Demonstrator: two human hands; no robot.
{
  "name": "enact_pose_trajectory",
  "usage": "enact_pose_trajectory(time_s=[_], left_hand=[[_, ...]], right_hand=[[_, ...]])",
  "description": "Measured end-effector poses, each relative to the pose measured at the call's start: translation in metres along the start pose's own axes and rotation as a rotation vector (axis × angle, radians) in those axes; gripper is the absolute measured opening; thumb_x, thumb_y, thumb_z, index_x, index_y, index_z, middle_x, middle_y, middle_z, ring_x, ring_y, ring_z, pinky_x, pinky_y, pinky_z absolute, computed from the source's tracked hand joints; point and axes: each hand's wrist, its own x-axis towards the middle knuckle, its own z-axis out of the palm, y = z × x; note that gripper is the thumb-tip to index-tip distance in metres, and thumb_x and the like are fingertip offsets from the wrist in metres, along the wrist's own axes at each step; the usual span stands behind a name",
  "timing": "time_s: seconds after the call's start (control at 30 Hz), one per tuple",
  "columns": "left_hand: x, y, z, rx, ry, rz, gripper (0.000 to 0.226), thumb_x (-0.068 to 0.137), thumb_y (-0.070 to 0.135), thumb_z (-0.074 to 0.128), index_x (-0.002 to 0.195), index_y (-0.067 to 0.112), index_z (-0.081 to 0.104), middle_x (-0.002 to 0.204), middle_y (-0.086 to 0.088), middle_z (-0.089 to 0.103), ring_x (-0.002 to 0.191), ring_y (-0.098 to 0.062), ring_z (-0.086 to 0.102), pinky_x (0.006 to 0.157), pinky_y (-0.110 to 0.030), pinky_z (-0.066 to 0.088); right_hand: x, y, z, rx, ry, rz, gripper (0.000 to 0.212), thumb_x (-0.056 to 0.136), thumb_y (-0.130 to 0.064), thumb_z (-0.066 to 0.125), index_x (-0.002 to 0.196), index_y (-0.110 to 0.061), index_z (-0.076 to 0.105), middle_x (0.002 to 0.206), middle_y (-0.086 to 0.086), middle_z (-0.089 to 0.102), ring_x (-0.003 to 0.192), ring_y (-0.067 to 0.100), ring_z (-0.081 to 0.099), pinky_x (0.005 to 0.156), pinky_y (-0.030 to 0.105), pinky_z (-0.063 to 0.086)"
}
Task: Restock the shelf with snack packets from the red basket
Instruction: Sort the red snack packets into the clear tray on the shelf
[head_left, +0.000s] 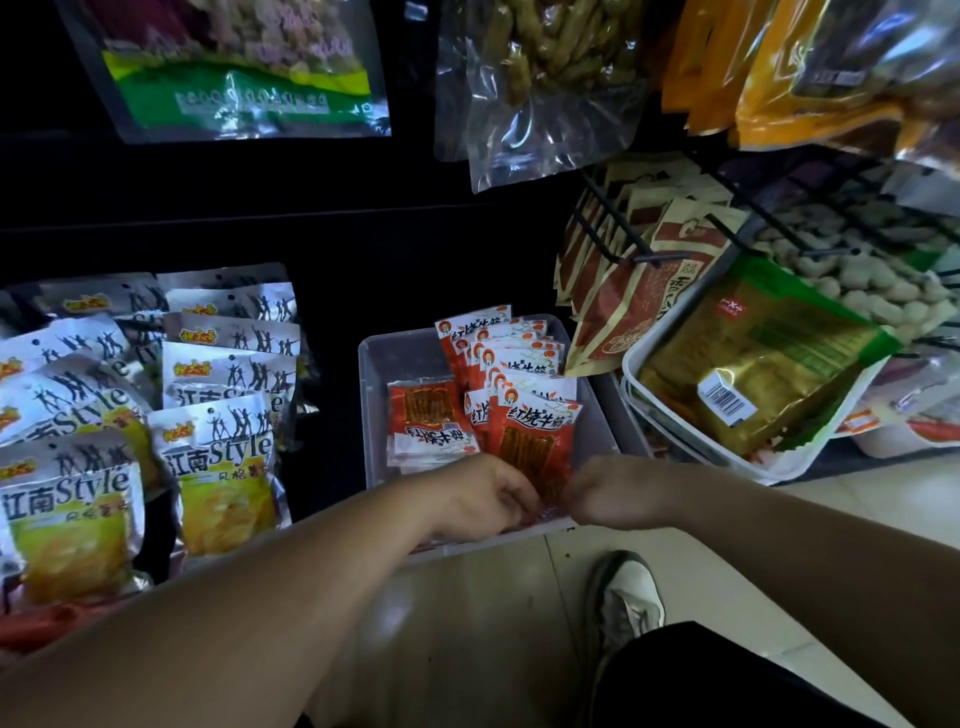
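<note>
**At the clear bin, mid-frame: my hands meet on a red packet**

In the clear bin (375, 364) the red packets (511, 358) stand in a row running toward 12 o'clock. The front red packet (535, 441) is upright at the near end. My left hand (480, 493) comes in from 7 o'clock, its fingers curled onto that packet's lower edge. My right hand (615, 493) comes in from 4 o'clock and meets the packet's lower right corner. Its fingertips sit behind the knuckles, so I cannot tell whether they pinch the packet.

One loose red packet (426, 423) lies flat at 9 o'clock from the row, printed upside down to me.

At 9 o'clock from the bin, silver-and-yellow packets (218, 467) stand in overlapping rows. At 2 o'clock, brown hanging packets (641, 299) crowd down over the bin's far right corner. Just beyond them a white basket (638, 371) tilts toward me, holding a gold packet (753, 374). At 12 o'clock, a clear bag (535, 78) and a green-banded bag (234, 67) hang overhead.

A red edge (47, 629) shows at 8 o'clock, too little of it to name. My shoe (626, 608) rests on the pale floor at 5 o'clock.
</note>
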Motion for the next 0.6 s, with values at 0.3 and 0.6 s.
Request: enact_pose_trajectory(time_s=[0.3, 0.6], left_hand=[[0.006, -0.005, -0.028, -0.132, 0.328, -0.020, 0.033, 0.099, -0.001, 0.059, 0.101, 0.029, 0.072, 0.120, 0.000, 0.070, 0.112, -0.012, 0.064, 0.079, -0.009, 0.051], [0.020, -0.015, -0.011, -0.050, 0.151, -0.125, 0.014, 0.096, 0.019, 0.069, 0.094, 0.032, 0.075, 0.083, 0.016, 0.067, 0.081, -0.010, 0.066, 0.061, -0.014, 0.049]], right_hand=[[0.012, 0.002, -0.006, 0.476, 0.209, 0.021, 0.020, 0.100, -0.021, 0.062, 0.109, -0.011, 0.078, 0.113, 0.009, 0.073, 0.099, 0.021, 0.066, 0.075, 0.023, 0.050], [0.039, 0.002, -0.007, 0.433, 0.283, -0.048, 0.021, 0.101, -0.025, 0.060, 0.094, -0.034, 0.078, 0.096, -0.018, 0.071, 0.096, 0.001, 0.064, 0.087, 0.028, 0.049]])
